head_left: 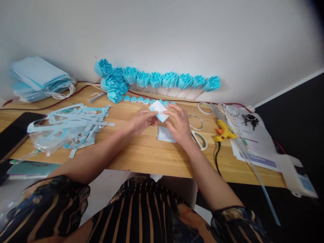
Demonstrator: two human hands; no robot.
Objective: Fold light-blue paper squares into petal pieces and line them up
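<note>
My left hand (pixel 141 120) and my right hand (pixel 179 124) both pinch a small square of white and light blue fabric (pixel 159 110), held just above the wooden table (pixel 141 155). The left fingers grip its left side, the right fingers its lower right corner. Under my right hand lies a small stack of similar cut squares (pixel 165 134). Behind the hands runs a row of small folded blue petals (pixel 144 100). Against the wall leans a line of finished blue fabric flowers on sticks (pixel 157 80).
A pile of cut blue strips on clear plastic (pixel 69 125) lies at the left, a stack of blue face masks (pixel 37 78) at the back left. At the right are tape rolls (pixel 196 121), white-handled scissors (pixel 199 139), a yellow glue gun (pixel 224 131), papers (pixel 253 141) and keys (pixel 249 118).
</note>
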